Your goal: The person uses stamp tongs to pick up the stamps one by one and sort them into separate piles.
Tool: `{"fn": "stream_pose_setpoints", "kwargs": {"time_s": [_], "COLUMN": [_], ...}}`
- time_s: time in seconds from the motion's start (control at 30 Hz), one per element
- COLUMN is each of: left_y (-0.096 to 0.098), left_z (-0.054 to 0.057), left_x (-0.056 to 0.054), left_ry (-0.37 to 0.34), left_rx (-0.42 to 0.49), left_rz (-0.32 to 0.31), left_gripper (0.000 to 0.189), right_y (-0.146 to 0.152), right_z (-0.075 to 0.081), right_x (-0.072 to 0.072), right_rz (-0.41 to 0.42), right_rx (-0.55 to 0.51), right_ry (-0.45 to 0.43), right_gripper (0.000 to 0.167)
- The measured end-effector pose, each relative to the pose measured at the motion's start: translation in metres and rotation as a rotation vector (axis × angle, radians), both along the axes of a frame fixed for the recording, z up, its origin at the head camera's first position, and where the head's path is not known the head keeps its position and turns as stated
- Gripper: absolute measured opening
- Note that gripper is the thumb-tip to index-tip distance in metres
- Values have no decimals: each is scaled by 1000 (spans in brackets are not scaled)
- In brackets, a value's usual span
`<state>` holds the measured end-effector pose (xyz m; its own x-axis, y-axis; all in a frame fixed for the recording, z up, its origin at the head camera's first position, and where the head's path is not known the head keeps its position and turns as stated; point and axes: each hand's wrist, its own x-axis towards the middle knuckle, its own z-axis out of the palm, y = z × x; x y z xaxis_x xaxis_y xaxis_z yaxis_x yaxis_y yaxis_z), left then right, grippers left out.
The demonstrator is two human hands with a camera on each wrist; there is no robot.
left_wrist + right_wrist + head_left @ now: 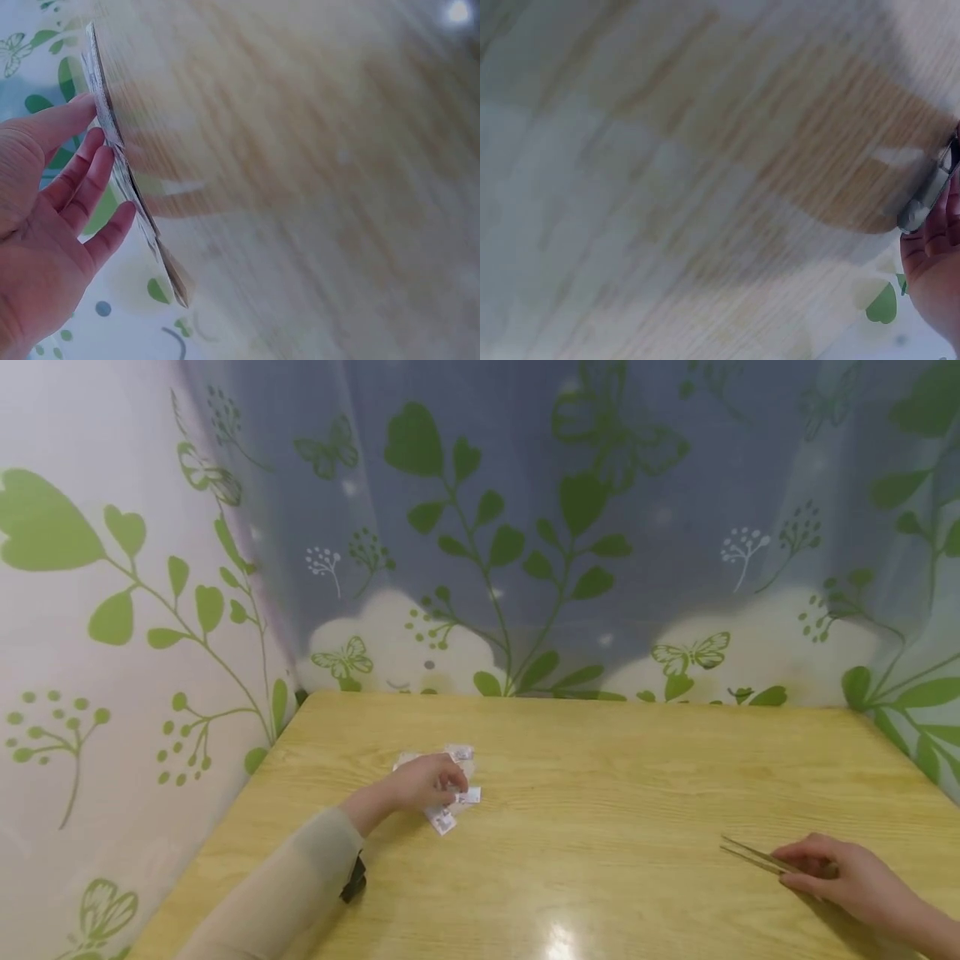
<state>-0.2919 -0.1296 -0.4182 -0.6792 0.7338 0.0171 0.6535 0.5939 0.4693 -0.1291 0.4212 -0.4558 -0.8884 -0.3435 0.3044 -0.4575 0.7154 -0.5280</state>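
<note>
The left hand [426, 782] is reaching onto white packets [443, 821], pinching or merely touching, I cannot tell; at the bench's [585, 818] right, the right hand [843, 877] is pinching tweezers [774, 859] lengthwise, tips pointing left.

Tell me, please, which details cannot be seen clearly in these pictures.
Print on the pieces: too small in the head view; edge-on in the left wrist view.
Part of the pieces: covered by the left hand, head view.
Tweezers: partly hidden by the right hand, head view; cut off by the right edge, right wrist view.
</note>
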Motion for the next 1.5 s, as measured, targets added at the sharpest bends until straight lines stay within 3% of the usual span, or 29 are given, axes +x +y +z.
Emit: {"fn": "stream_pose_setpoints", "kwargs": {"time_s": [0.27,0.47,0.7,0.93,1.07,1.27,1.5], "left_y": [0,-1,-1,-2,-1,-3,-1], "left_z": [-2,-4,-4,-2,-1,-1,-1], "left_x": [2,1,3,2,2,2,1], "left_ry": [33,39,14,22,12,11,12], "left_rx": [-20,-16,-12,-7,-11,-22,-23], "left_rz": [-7,-7,-11,-11,-17,-14,-16], "left_gripper": [14,14,14,13,13,13,13], "right_y": [-1,-6,-19,-42,-55,-76,-95], "right_z": [0,5,26,50,61,75,88], "right_x": [-3,-8,-19,-36,-44,-55,-70], "right_rz": [47,30,37,42,35,35,27], "right_rx": [2,59,63,29,9,49,69], "right_ry": [-15,45,-31,57,63,101,64], "right_gripper": [21,22,19,20,20,19,24]}}
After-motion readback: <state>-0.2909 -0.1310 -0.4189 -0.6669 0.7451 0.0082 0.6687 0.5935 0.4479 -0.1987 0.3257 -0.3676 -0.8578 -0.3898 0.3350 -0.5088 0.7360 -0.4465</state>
